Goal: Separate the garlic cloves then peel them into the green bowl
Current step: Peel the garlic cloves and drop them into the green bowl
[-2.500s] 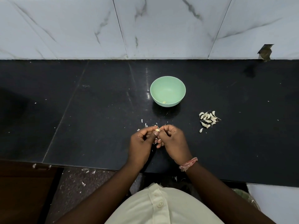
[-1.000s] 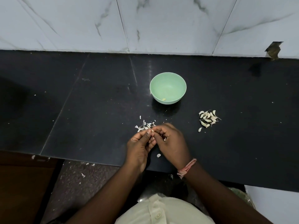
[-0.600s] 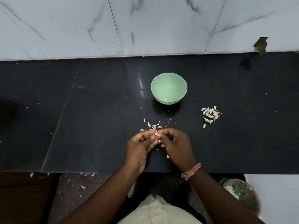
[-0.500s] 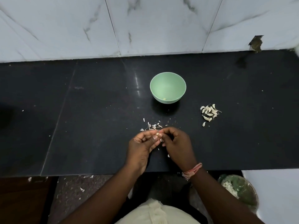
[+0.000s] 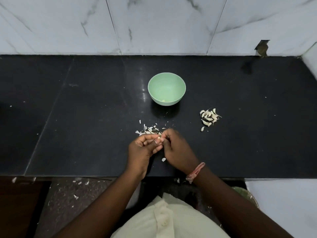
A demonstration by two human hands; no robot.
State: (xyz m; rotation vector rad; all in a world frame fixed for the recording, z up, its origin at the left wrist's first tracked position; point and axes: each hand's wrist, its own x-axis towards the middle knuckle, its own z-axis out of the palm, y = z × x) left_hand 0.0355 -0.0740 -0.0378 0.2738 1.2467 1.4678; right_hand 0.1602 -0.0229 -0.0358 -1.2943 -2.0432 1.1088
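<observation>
Overhead view of a black stone surface (image 5: pixel 85 117) set against a wall of white marbled tiles (image 5: pixel 154 23); a small dark notch (image 5: pixel 261 48) breaks the tile edge at far right. A thin seam crosses the surface diagonally at left, and pale specks are scattered over it.

The green bowl (image 5: pixel 166 83) stands upright near the centre of the surface, with one small pale piece (image 5: pixel 164 100) lying at its bottom. To its right and nearer the person lies a loose cluster of unpeeled garlic cloves (image 5: pixel 209 116), with a single clove (image 5: pixel 202 129) just apart from it. A scatter of papery skins (image 5: pixel 147 130) lies just beyond the hands, and one flake (image 5: pixel 163 159) lies between the wrists.

The left hand (image 5: pixel 142 148) and the right hand (image 5: pixel 176 150) meet fingertip to fingertip above the front of the surface, both with fingers curled, pinching one small garlic clove (image 5: pixel 159 137) between them. The right wrist bears a pink thread band (image 5: pixel 195 172).

Below the front edge of the surface, a speckled floor (image 5: pixel 68 194) carries more skin fragments; a pale buttoned shirt (image 5: pixel 164 219) fills the lower centre of the view.
</observation>
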